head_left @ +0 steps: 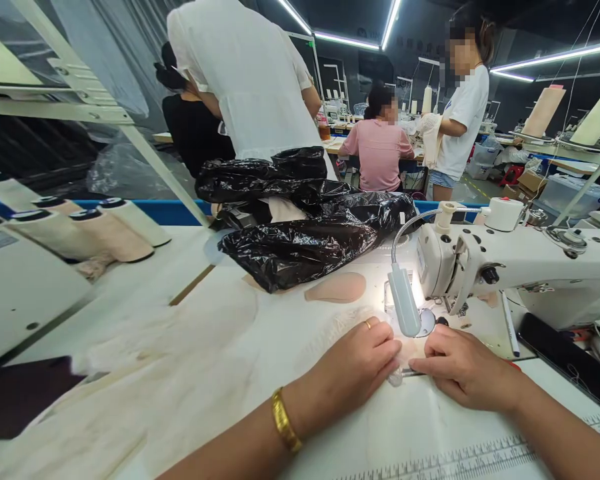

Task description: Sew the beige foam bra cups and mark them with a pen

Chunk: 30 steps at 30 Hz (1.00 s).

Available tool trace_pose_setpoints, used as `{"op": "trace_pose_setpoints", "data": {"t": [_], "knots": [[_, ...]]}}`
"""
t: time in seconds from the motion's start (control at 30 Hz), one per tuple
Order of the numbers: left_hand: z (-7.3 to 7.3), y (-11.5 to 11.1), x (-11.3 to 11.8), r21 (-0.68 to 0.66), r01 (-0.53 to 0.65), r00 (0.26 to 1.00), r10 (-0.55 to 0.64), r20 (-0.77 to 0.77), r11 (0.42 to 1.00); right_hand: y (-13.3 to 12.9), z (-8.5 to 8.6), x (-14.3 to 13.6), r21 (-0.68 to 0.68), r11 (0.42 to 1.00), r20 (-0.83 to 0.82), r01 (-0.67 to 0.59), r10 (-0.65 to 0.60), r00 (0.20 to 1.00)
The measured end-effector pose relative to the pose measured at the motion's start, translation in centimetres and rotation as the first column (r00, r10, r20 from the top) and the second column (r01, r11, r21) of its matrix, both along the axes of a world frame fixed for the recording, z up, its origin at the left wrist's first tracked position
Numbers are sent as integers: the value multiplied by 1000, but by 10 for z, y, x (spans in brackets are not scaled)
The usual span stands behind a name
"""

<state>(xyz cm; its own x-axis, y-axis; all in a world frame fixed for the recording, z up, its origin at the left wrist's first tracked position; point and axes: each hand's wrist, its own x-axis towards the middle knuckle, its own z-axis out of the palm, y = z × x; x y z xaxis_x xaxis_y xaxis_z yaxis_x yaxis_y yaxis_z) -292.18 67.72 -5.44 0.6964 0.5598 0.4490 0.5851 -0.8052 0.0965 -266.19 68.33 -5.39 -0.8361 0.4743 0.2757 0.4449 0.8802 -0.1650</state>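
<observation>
1. In the head view, my left hand (353, 360) bends its fingertips together on a pale cloth (412, 349), pinching it, with a crumpled bit poking out below them.
2. My right hand (470, 367) faces it across the cloth, index finger stretched toward my left; I cannot tell whether I grasp the cloth there or only press it flat.
3. The cloth lies on the table (367, 427) between my hands, just in front of the machine (520, 250), under the lit lamp (404, 303).
4. I wear a ring (369, 324) on my left hand and a gold bracelet (285, 421) on that wrist.
5. Beyond my left hand lie a beige oval piece (336, 287) and a black bag (305, 233).
6. To the right of the machine's needle end are a pen (510, 323) and a phone (570, 360); a ruler (445, 463) passes beneath my right forearm.
7. Pale sheer fabric (180, 373) spreads over the left side, blurred, with thread cones (115, 233) behind it.
8. Farther off, a person in white (255, 80) has their back to me, and another in pink (380, 153) sits.
</observation>
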Motion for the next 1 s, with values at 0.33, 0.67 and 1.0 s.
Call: {"op": "trace_pose_setpoints", "data": {"t": [0.33, 0.67, 1.0], "knots": [[0, -1, 1, 28, -12, 1000, 12, 5, 1000, -1, 1, 1, -17, 1000, -31, -14, 13, 999], [-1, 0, 1, 5, -10, 1000, 10, 10, 1000, 0, 1, 3, -34, 999, -19, -7, 7, 1000], [-2, 0, 2, -4, 14, 999, -13, 41, 1000, 0, 2, 4, -31, 1000, -20, -4, 3, 1000]]}}
